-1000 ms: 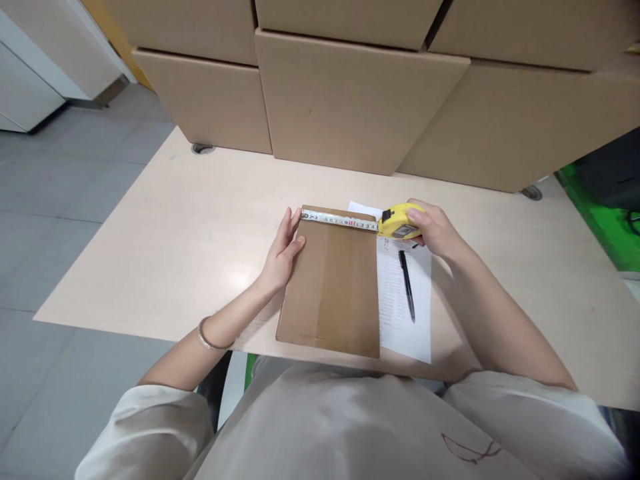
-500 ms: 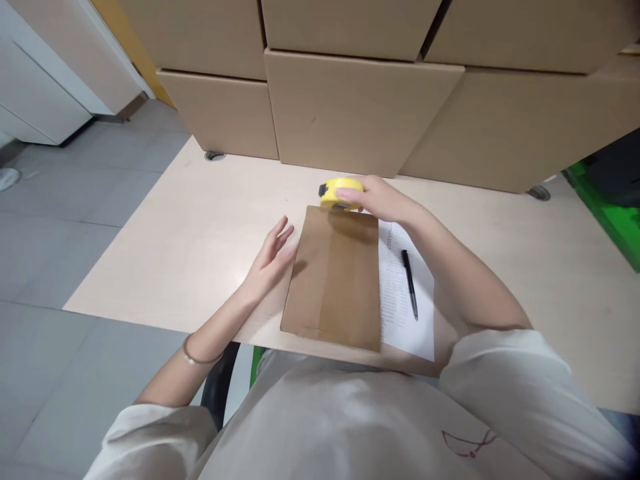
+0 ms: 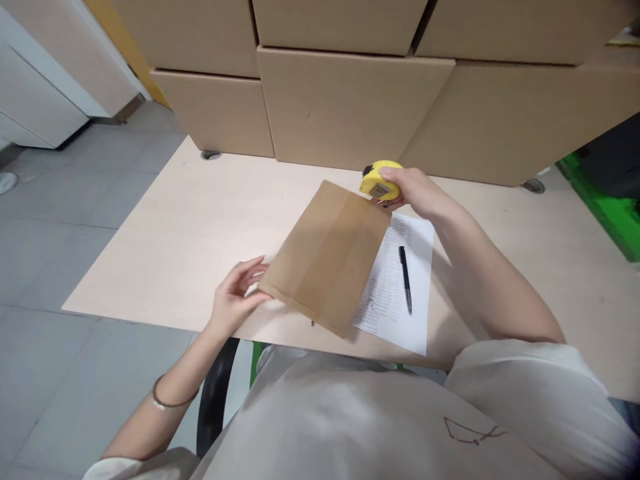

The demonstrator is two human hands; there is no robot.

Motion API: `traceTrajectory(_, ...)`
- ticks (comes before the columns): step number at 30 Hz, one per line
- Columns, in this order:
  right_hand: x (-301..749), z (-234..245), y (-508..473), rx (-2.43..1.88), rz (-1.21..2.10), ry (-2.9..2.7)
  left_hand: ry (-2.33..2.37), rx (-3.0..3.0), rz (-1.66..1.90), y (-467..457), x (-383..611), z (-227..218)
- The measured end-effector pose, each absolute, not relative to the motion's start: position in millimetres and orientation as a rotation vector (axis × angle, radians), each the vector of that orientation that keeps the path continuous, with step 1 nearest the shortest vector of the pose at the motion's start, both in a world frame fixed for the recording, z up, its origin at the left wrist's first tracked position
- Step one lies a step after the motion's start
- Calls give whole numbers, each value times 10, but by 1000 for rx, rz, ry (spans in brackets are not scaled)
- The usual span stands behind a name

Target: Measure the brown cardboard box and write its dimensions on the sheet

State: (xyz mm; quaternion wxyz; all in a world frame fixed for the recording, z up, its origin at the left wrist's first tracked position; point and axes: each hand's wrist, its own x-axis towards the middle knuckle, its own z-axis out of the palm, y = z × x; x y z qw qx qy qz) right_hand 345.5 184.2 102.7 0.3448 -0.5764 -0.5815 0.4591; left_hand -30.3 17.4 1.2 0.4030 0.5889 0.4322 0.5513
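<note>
A flat brown cardboard box (image 3: 327,257) with a strip of tape down its middle lies slanted over the table, raised at least in part. My left hand (image 3: 237,293) is curled at its near left corner, thumb along the near edge and fingertips partly behind the left side. Held in my right hand (image 3: 417,190) is a yellow tape measure (image 3: 383,180), just above the box's far right corner. The lower fingers of that hand are close to this corner; whether they grip it is unclear. Partly under the box lies a printed sheet (image 3: 395,320), with a black pen (image 3: 405,280) on it.
Stacked large cardboard boxes (image 3: 345,110) form a wall along the far side of the light wooden table (image 3: 190,227). A green object (image 3: 595,207) with something dark on it stands at the right. Grey floor tiles (image 3: 90,267) show past the table's left edge.
The cardboard box has turned clockwise, its near left corner swinging leftward. My right hand has moved right with the tape measure. My left hand has come back toward me to the box's corner.
</note>
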Motion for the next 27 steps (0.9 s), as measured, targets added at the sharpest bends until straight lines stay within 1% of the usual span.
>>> traceTrajectory(2, 3544, 1118, 1674, -1488, 1162, -1426, 1231, 1327, 1589, 335, -256, 116)
traceTrajectory(4, 3610, 1167, 1422, -1446, 1169, -1357, 1317, 1162, 1661, 508, -172, 244)
traceTrajectory(7, 3638, 1135, 914, -1382, 1232, -1254, 1207, 890, 1549, 740, -22, 385)
traceTrajectory(10, 3611, 1005, 380, -1363, 1240, -1135, 1068, 719, 1399, 889, 75, 375)
traceTrajectory(13, 3582, 845, -11, -1319, 1199, -1077, 982, 738, 1302, 965, 78, 260)
traceTrajectory(17, 3555, 658, -235, -1284, 1173, -1081, 971, 982, 1245, 1042, 6, 162)
traceTrajectory(23, 3583, 425, -255, -1338, 1186, -1089, 1118, 1017, 1037, 1060, -13, 261)
traceTrajectory(27, 3713, 435, -200, -1390, 1105, -1204, 1234, 1028, 969, 957, -40, 347)
